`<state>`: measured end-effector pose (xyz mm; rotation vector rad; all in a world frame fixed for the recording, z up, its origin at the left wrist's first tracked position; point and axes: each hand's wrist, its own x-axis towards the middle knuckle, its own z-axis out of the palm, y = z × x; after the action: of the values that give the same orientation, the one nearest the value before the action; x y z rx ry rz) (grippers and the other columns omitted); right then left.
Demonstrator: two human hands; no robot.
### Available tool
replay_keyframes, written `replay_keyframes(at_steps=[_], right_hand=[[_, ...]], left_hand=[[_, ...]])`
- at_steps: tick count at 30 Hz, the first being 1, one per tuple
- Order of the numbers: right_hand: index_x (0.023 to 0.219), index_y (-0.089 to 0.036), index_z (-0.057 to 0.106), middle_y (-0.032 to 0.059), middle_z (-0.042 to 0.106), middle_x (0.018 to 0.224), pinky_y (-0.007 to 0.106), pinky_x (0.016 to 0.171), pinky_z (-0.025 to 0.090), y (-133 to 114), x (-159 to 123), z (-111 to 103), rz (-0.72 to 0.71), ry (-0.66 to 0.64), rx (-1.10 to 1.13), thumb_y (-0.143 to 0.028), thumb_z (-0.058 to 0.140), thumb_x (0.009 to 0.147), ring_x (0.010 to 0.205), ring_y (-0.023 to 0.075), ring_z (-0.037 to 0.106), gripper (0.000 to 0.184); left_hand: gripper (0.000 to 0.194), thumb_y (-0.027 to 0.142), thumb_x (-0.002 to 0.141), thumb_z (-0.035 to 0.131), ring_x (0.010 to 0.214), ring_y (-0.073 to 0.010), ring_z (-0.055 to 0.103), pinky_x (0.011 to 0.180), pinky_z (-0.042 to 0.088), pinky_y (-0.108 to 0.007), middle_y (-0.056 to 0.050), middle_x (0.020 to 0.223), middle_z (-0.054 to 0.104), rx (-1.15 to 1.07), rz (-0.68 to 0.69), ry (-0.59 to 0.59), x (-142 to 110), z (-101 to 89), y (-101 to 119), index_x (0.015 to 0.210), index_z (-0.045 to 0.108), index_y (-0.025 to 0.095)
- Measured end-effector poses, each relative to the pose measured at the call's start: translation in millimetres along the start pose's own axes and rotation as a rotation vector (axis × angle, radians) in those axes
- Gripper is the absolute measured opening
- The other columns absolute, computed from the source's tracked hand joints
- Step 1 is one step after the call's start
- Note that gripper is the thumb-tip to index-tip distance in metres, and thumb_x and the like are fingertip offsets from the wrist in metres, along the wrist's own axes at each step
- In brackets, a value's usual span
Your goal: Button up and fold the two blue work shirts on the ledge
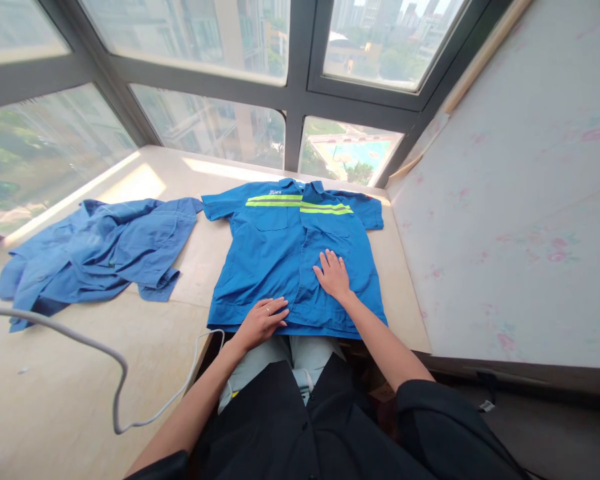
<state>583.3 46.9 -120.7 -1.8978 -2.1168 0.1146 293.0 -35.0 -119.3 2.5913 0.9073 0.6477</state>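
Observation:
A blue short-sleeved work shirt (270, 260) with yellow-green reflective stripes across the chest lies front side up, its collar toward the window. My left hand (263, 322) rests on the shirt near the bottom hem, fingers stretched to the right and a ring on one of them. Higher up and right of the button placket, my right hand (333, 275) lies flat with its fingers apart. Neither hand grips the cloth. Some creases run through the lower part of the shirt.
To the left lies a crumpled, paler blue garment (105, 253) on the wooden surface (70, 380). A grey cable (117, 373) loops across the left front. Grey-framed windows stand behind; a floral-papered wall (510, 220) rises at the right.

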Motion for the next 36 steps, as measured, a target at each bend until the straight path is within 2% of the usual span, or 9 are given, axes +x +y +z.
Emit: replay_keyframes(at_steps=[4, 8, 13, 16, 19, 23, 28, 31, 36], right_hand=[[0.148, -0.008, 0.041, 0.0201, 0.032, 0.156, 0.054, 0.118, 0.018, -0.4, 19.5, 4.0, 0.018, 0.019, -0.032, -0.046, 0.034, 0.100, 0.146, 0.0336, 0.027, 0.061], [0.147, -0.008, 0.043, 0.0205, 0.034, 0.155, 0.053, 0.117, 0.021, 1.3, 32.0, 5.5, 0.029, 0.029, -0.082, -0.045, 0.035, 0.100, 0.144, 0.0334, 0.030, 0.060], [0.147, -0.006, 0.043, 0.0206, 0.035, 0.154, 0.053, 0.116, 0.023, 2.7, 34.2, 6.9, 0.022, 0.028, -0.133, -0.043, 0.035, 0.101, 0.143, 0.0338, 0.031, 0.059], [0.148, -0.005, 0.041, 0.0211, 0.033, 0.155, 0.054, 0.116, 0.022, 4.9, 34.8, 5.9, 0.014, 0.010, -0.131, -0.042, 0.035, 0.101, 0.144, 0.0345, 0.030, 0.060], [0.147, -0.005, 0.041, 0.0212, 0.031, 0.156, 0.054, 0.117, 0.021, 7.0, 33.1, 0.3, -0.005, -0.055, -0.084, -0.042, 0.038, 0.101, 0.146, 0.0344, 0.027, 0.060], [0.146, -0.006, 0.042, 0.0217, 0.032, 0.155, 0.056, 0.116, 0.023, -5.3, 10.8, -12.0, -0.048, -0.115, 0.058, -0.043, 0.037, 0.101, 0.147, 0.0332, 0.026, 0.060], [0.150, -0.011, 0.037, 0.0177, 0.028, 0.158, 0.051, 0.119, 0.025, -43.6, -48.2, -18.8, -0.446, -0.127, 0.148, -0.052, 0.052, 0.094, 0.149, 0.0299, 0.021, 0.071], [0.148, -0.007, 0.040, 0.0216, 0.031, 0.156, 0.054, 0.117, 0.029, -53.8, -77.7, -16.7, -0.457, -0.143, 0.097, -0.049, 0.058, 0.092, 0.147, 0.0338, 0.026, 0.072], [0.140, -0.009, 0.051, 0.0198, 0.042, 0.150, 0.052, 0.115, 0.035, -43.4, -97.9, -18.7, -0.441, -0.096, 0.085, -0.036, 0.058, 0.094, 0.142, 0.0322, 0.037, 0.054]], left_hand=[[0.026, 0.030, 0.096, 0.052, 0.130, -0.0215, 0.054, 0.108, 0.043, -0.043, -0.008, 0.133, 0.062, -0.021, -0.058, -0.015, 18.1, -11.9, -20.0, 0.113, 0.071, 0.025], [0.026, 0.017, 0.095, 0.049, 0.119, -0.0205, 0.062, 0.104, 0.047, -0.042, -0.007, 0.119, 0.070, 0.017, -0.125, 0.032, 31.4, -12.4, -23.8, 0.099, 0.074, 0.023], [0.034, 0.004, 0.091, 0.042, 0.117, -0.0188, 0.063, 0.104, 0.047, -0.041, -0.006, 0.113, 0.072, 0.069, -0.115, 0.130, 7.7, -8.3, -13.4, 0.093, 0.071, 0.020], [0.030, 0.009, 0.095, 0.043, 0.118, -0.0199, 0.062, 0.106, 0.045, -0.042, -0.007, 0.116, 0.071, 0.081, -0.116, 0.166, -9.9, -9.3, -6.0, 0.096, 0.071, 0.020], [0.024, 0.022, 0.097, 0.048, 0.125, -0.0240, 0.057, 0.108, 0.042, -0.047, -0.011, 0.123, 0.068, 0.093, -0.162, 0.142, -10.4, -11.2, 3.7, 0.101, 0.071, 0.020], [0.036, 0.035, 0.094, 0.056, 0.140, -0.0302, 0.041, 0.114, 0.034, -0.052, -0.015, 0.142, 0.053, 0.098, -0.187, 0.074, 8.2, -10.7, 15.9, 0.124, 0.064, 0.018], [0.055, 0.041, 0.091, 0.059, 0.146, -0.0327, 0.028, 0.118, 0.024, -0.056, -0.015, 0.152, 0.040, 0.070, -0.218, -0.060, 25.6, -0.4, 17.8, 0.140, 0.052, 0.018], [0.059, 0.046, 0.093, 0.054, 0.146, -0.0319, 0.028, 0.119, 0.023, -0.054, -0.015, 0.153, 0.039, 0.090, -0.248, -0.075, 25.4, 5.6, 16.3, 0.143, 0.048, 0.014], [0.060, 0.046, 0.095, 0.050, 0.147, -0.0279, 0.026, 0.120, 0.021, -0.050, -0.014, 0.154, 0.037, 0.106, -0.238, -0.055, 18.6, 9.1, 18.3, 0.145, 0.045, 0.015]])
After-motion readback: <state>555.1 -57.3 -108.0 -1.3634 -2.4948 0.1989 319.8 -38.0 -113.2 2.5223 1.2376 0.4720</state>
